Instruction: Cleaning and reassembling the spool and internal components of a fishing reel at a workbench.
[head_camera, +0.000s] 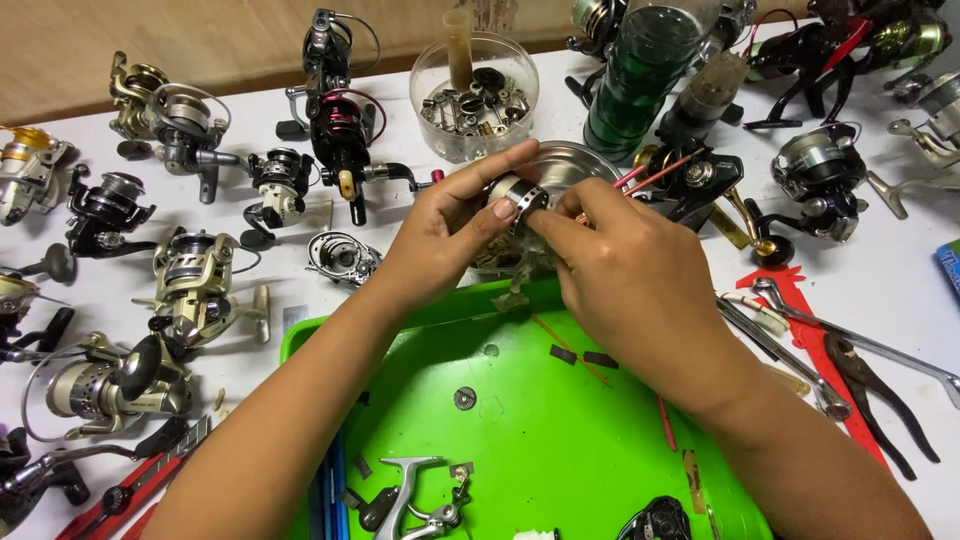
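While both hands pinch the small metal spool (520, 196) just above the green tray's (520, 450) far rim, left hand (440, 235) steadying and right hand (625, 270) fingering it, loose bits would drop into the tray.

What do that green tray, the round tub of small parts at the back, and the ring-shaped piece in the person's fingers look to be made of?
The green tray looks like moulded plastic: uniform bright colour, soft sheen, rounded rim. The round tub seems clear plastic, possibly glass; the small parts show through its wall. The ring-shaped piece, held between the left hand and right hand, appears polished metal, silver with sharp highlights, though plated plastic cannot be ruled out.
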